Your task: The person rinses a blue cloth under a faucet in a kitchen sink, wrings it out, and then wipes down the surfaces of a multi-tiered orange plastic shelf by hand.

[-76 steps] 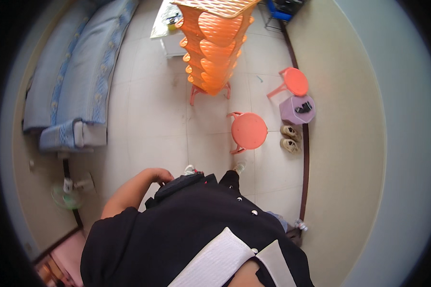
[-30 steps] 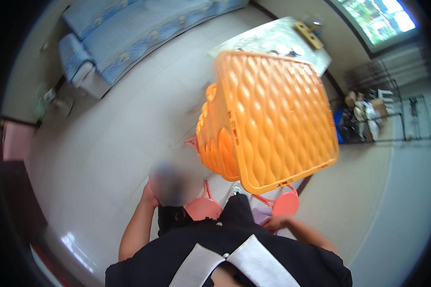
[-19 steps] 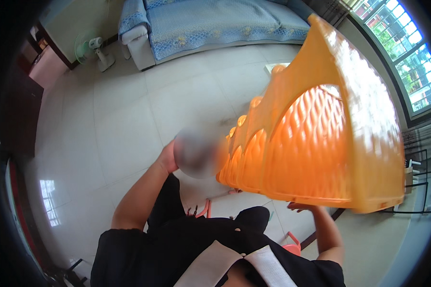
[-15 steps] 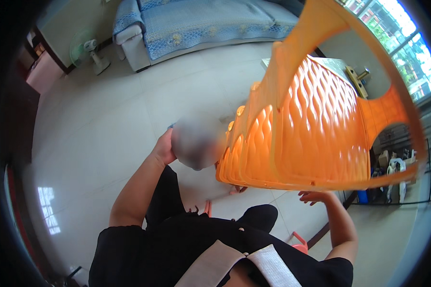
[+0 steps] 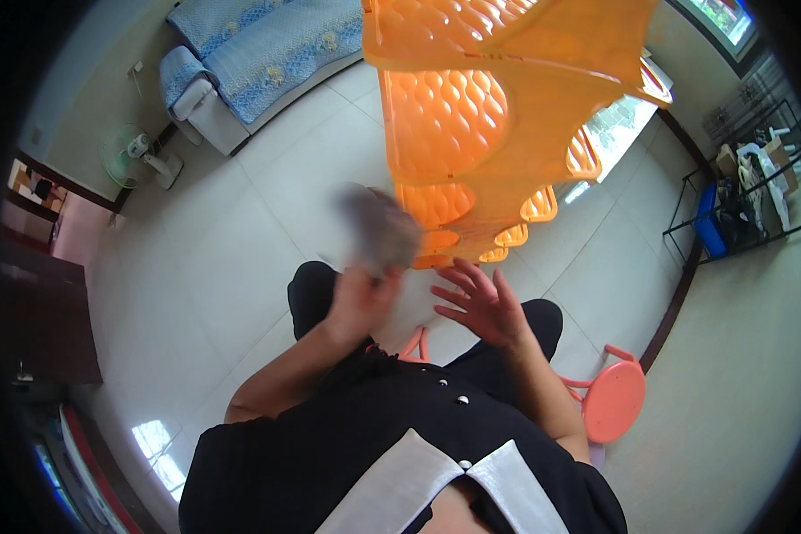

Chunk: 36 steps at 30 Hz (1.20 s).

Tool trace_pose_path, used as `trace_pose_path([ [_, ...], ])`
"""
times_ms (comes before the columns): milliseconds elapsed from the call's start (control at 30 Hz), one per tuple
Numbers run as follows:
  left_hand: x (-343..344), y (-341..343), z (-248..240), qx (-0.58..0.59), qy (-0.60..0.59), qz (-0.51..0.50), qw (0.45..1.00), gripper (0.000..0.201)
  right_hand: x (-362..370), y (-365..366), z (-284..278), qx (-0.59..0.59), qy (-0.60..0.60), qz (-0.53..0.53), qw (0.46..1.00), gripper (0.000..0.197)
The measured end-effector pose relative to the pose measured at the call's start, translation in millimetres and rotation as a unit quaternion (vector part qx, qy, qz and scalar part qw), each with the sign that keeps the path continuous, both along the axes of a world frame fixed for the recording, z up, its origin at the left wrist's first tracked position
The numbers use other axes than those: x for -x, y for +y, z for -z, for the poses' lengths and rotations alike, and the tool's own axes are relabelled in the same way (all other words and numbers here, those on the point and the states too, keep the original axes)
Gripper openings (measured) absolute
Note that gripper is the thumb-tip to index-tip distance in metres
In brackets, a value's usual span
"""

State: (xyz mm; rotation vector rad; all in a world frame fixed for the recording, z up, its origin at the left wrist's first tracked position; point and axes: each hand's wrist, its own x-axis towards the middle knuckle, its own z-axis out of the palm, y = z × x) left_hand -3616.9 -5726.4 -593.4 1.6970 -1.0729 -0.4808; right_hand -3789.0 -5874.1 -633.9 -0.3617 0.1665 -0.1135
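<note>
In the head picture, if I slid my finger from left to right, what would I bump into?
Fan → left hand with a blurred greyish object → right hand → round coral stool → blue object.

Colour and Pattern Reference

The shelf [image 5: 445,125] is glossy orange; its panels bear a raised, wavy quilted pattern. The blurred object [image 5: 381,230] is grey with a brownish tint; any pattern is indistinct. The sofa cover [image 5: 280,62] is blue with a lacy, paler motif and yellowish flowers. The stool [image 5: 616,402] is plain coral pink. The shirt [image 5: 347,436] is black, the collar [image 5: 392,485] white, the buttons [image 5: 463,400] pearly. The floor [image 5: 214,240] is pale grey, gridded by darker joints. The door [image 5: 53,316] is dark brown.
</note>
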Motion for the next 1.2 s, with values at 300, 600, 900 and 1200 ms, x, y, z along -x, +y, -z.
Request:
trace_pose_path([
  [300, 18, -31, -11, -0.056, -0.155, 0.125, 0.978, 0.047, 38, -39, -20, 0.132, -0.263, 0.186, 0.938, 0.039],
  [600, 4, -129, -7, 0.138, 0.115, 0.145, 0.973, 0.042, 60, -89, -102, 0.269, -0.154, 0.382, 0.87, 0.044],
  [900, 7, -149, 10, 0.085, 0.019, 0.091, 0.992, 0.027, -17, -221, -150, 0.652, 0.068, 0.155, 0.739, 0.028],
  [1200, 11, -131, -4, 0.143, 0.129, 0.143, 0.971, 0.028, -120, -193, -154, 0.806, 0.058, 0.047, 0.587, 0.025],
])
